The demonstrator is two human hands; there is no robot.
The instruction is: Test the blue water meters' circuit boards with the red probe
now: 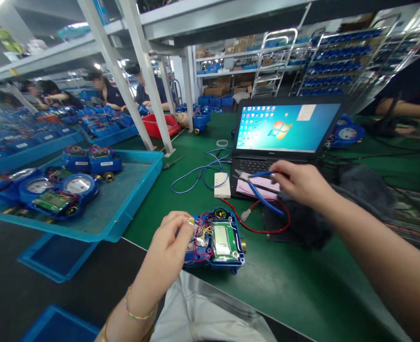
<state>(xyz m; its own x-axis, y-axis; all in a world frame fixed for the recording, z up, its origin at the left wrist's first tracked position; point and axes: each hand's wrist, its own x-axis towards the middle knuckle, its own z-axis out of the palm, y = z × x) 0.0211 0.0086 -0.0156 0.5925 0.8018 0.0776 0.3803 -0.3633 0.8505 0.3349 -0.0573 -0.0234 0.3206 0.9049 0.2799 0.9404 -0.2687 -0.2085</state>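
The left hand (pixel 170 240) lies over the near left end of an open blue meter (pixel 210 244), its fingers curled down by a small yellowish piece (pixel 191 221). Whether they pinch that piece or only bear on the casing cannot be told. The meter lies on the green table (pixel 284 285), with its small screen (pixel 221 237) face up just right of the fingers; loose coloured wires (pixel 204 230) bunch between the fingers and that screen, and a brass fitting (pixel 243 245) sticks out at the far side.

The right hand (pixel 298 183) is raised beyond the meter and to its right, grasping blue-handled pliers (pixel 261 194) by the upper handle, between thumb and fingers. The lower handle hangs free and the tips stand open, pointing left over the pink paper (pixel 245 189) on the laptop (pixel 257 165). Below the pliers loops a red cable (pixel 263 232) with a pale plug (pixel 246 215); a dark cloth (pixel 302 232) lies under the right forearm. Past the left hand, on its left, is a blue tray (pixel 138 194) of similar meters.

As a judgement, this two-handed handling goes best with the left hand steadying the casing by its solid edge, without tugging the thin wires. The pliers want both handles inside the palm for real control, and their open tips are best held clear of the laptop, the red cable and the bare circuit board.
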